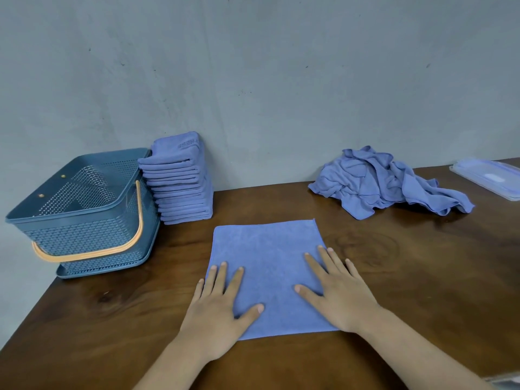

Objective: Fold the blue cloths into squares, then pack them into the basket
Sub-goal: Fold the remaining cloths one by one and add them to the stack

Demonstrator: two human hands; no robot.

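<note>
Two hands lie flat, fingers spread and straight, on a blue microfibre cloth [267, 266] spread square on the brown wooden table [422, 277]: the left hand [222, 302] presses its near left part, the right hand [337, 291] its near right edge. Far left stands a blue perforated plastic basket [81, 220] with an orange handle, touching a tall stack of folded blue cloths [180, 184]. A crumpled heap of blue cloths [385, 184] lies far right, near a clear plastic lid [489, 175].

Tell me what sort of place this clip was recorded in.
Probably a plain indoor room used as a cloth-folding station: a dark wooden table against a bare grey wall, a stack of folded blue cloths beside a blue plastic basket, and a heap of unfolded cloths.
</note>
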